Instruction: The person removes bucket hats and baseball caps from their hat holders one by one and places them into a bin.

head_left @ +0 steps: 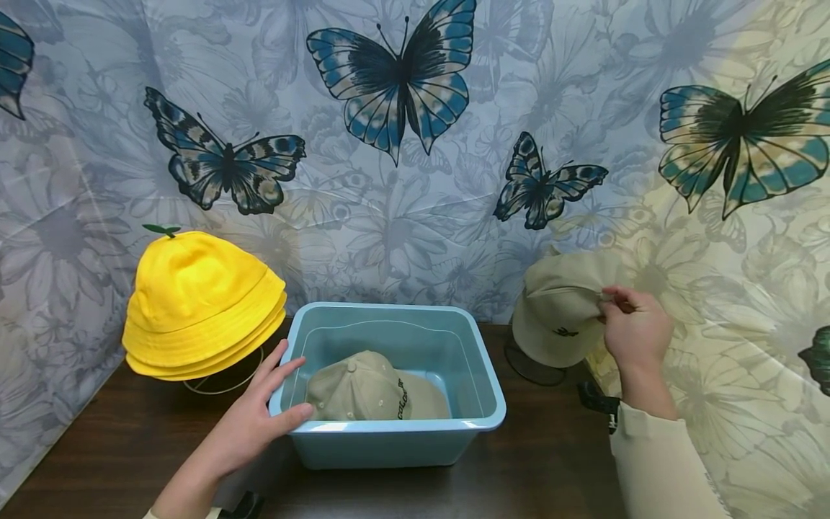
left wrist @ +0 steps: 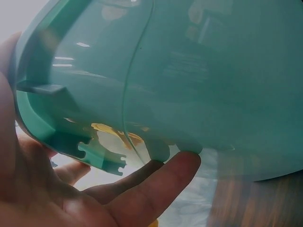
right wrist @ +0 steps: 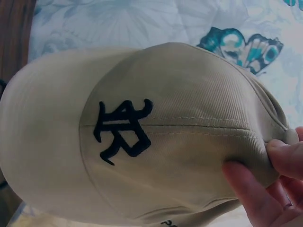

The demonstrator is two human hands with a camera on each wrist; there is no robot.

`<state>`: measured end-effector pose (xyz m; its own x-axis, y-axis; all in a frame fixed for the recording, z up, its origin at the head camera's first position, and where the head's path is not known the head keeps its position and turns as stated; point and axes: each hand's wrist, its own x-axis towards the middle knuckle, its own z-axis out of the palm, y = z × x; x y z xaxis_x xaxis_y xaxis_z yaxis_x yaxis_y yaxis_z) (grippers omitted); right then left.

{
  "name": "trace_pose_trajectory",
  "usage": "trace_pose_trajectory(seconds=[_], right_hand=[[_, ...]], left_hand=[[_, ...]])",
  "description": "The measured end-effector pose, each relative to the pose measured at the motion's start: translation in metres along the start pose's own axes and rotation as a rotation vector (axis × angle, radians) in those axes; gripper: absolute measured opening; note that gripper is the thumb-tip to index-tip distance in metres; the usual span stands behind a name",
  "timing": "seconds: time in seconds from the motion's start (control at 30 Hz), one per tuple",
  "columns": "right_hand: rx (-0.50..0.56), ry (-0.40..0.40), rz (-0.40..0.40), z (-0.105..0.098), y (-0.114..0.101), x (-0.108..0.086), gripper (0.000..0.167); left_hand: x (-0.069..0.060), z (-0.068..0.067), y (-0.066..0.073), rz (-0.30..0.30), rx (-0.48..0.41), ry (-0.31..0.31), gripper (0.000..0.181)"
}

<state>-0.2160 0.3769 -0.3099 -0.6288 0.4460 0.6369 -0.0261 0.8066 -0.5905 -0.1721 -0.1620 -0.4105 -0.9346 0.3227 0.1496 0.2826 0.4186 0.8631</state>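
Note:
My right hand pinches the crown top of a beige baseball cap above a dark wire stand. In the right wrist view this cap shows dark embroidered letters, with thumb and fingertips at its top button. My left hand rests at the left front corner of a light blue plastic bin. Its thumb lies over the rim, and in the left wrist view straight fingers touch the outer wall. Inside the bin sits another beige cap, its brim towards the right.
Stacked yellow bucket hats, the top one with a green sprout, rest on a wire stand left of the bin. Everything stands on a dark wooden table. A butterfly-patterned cloth hangs close behind and along the right.

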Motion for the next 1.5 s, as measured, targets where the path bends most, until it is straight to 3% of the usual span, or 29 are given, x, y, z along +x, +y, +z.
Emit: trace_pose_trajectory(seconds=[0.43, 0.77, 0.97, 1.17, 1.27, 1.5], right_hand=[[0.048, 0.035, 0.038, -0.014, -0.004, 0.012, 0.019], [0.198, 0.038, 0.112, -0.03, -0.01, 0.019, 0.016], [0.224, 0.025, 0.136, -0.044, -0.019, 0.023, 0.015], [0.153, 0.023, 0.102, -0.056, -0.025, 0.03, 0.017], [0.174, -0.003, 0.079, -0.062, -0.028, 0.035, 0.017], [0.18, -0.091, -0.109, -0.076, -0.03, 0.048, 0.015]], left_hand=[[0.0, 0.001, 0.0, 0.007, -0.003, 0.002, 0.068], [0.0, 0.001, 0.001, 0.01, 0.006, 0.003, 0.067], [0.0, 0.001, 0.0, 0.007, 0.002, 0.0, 0.068], [0.0, 0.001, 0.001, 0.001, 0.007, 0.001, 0.068], [0.0, 0.001, 0.001, 0.002, 0.008, 0.002, 0.068], [0.0, 0.001, 0.0, 0.009, 0.008, 0.002, 0.068]])
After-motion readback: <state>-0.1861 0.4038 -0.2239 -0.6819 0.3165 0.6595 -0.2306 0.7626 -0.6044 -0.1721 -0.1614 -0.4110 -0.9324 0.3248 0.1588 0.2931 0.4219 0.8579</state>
